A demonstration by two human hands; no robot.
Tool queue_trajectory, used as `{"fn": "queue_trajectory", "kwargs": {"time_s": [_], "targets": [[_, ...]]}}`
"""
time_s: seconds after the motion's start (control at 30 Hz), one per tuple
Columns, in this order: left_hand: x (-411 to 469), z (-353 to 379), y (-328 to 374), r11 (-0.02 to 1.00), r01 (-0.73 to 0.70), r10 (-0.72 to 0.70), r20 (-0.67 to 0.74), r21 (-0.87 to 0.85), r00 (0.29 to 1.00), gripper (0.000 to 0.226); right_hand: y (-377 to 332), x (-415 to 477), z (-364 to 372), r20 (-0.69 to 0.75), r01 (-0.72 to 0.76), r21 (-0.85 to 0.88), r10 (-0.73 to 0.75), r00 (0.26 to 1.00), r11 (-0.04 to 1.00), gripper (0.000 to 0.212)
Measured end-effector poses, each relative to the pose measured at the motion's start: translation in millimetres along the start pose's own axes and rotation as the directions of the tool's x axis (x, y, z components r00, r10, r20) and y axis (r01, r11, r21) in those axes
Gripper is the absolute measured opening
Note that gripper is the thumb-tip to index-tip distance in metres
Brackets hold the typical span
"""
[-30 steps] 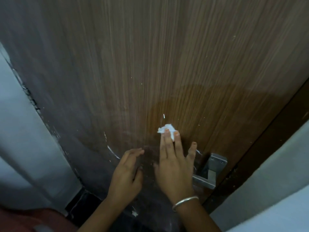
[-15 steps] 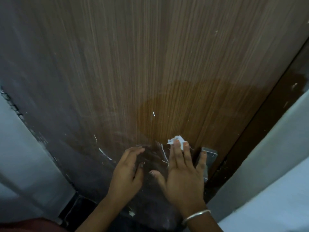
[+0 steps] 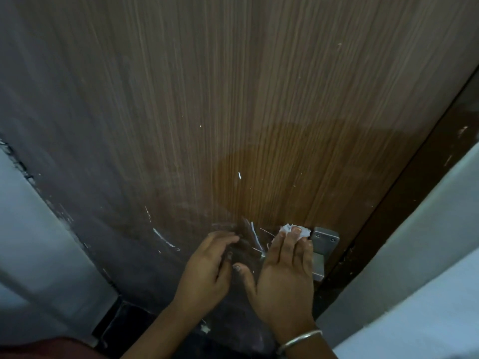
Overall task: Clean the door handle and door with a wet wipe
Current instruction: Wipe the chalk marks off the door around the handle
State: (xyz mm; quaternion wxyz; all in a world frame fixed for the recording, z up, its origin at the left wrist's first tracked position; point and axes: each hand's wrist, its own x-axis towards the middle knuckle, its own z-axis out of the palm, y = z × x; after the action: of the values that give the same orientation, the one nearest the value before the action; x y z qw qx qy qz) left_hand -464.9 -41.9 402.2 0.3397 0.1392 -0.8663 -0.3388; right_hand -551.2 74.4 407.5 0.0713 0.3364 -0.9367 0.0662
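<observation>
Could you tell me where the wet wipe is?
Head view, lower right: the wet wipe is pressed by the right hand on the door, beside the door handle.

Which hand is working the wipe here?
The right hand, the one with the bangle, presses the wet wipe against the door by the handle; the left hand holds nothing.

The door handle [image 3: 325, 239] blocks rightward; door [image 3: 233, 99] above free.
</observation>
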Motion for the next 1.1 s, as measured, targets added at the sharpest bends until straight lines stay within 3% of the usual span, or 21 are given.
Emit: {"fn": "queue_trajectory", "kwargs": {"time_s": [0.2, 0.33, 0.43, 0.57, 0.7, 0.83, 0.9, 1.0, 1.1], "targets": [[13, 9, 8, 0.993, -0.012, 0.021, 0.075, -0.116, 0.997, 0.043, 5, 3, 4, -0.139, 0.096, 0.064, -0.086, 0.986, 0.993, 0.078], [24, 20, 9, 0.991, 0.007, 0.017, 0.172, -0.136, 0.985, 0.044, 6, 10, 7, -0.165, 0.277, 0.042, -0.267, 0.949, 0.96, 0.062], [25, 26, 7, 0.984, 0.039, -0.012, 0.155, -0.173, 0.988, 0.038, 2, 15, 6, -0.161, 0.373, 0.072, -0.358, 0.92, 0.925, 0.067], [27, 35, 7, 0.964, 0.074, -0.038, 0.142, -0.257, 0.989, 0.027, 3, 19, 4, -0.099, 0.406, 0.17, -0.395, 0.914, 0.898, 0.088], [29, 47, 7, 0.991, 0.022, -0.015, 0.058, -0.134, 0.998, 0.011, 15, 21, 2, -0.115, 0.437, 0.223, -0.422, 0.899, 0.871, 0.081], [35, 49, 4, 0.995, -0.012, 0.015, 0.031, -0.096, 0.999, 0.022, 32, 18, 8, -0.296, 0.475, 0.1, -0.43, 0.853, 0.874, 0.061], [40, 47, -1, 0.998, -0.009, 0.011, 0.027, -0.06, 1.0, 0.026, 44, 16, 16, -0.368, 0.425, 0.05, -0.379, 0.849, 0.904, 0.047], [47, 45, -7, 0.993, -0.083, 0.081, 0.026, 0.081, 0.996, 0.025, 59, 13, 25, -0.424, 0.297, 0.049, -0.249, 0.871, 0.954, 0.054], [52, 46, -8, 0.942, -0.26, 0.25, 0.073, 0.213, 0.966, 0.024, 61, 14, 35, -0.485, 0.283, 0.013, -0.241, 0.841, 0.959, 0.065]]}}
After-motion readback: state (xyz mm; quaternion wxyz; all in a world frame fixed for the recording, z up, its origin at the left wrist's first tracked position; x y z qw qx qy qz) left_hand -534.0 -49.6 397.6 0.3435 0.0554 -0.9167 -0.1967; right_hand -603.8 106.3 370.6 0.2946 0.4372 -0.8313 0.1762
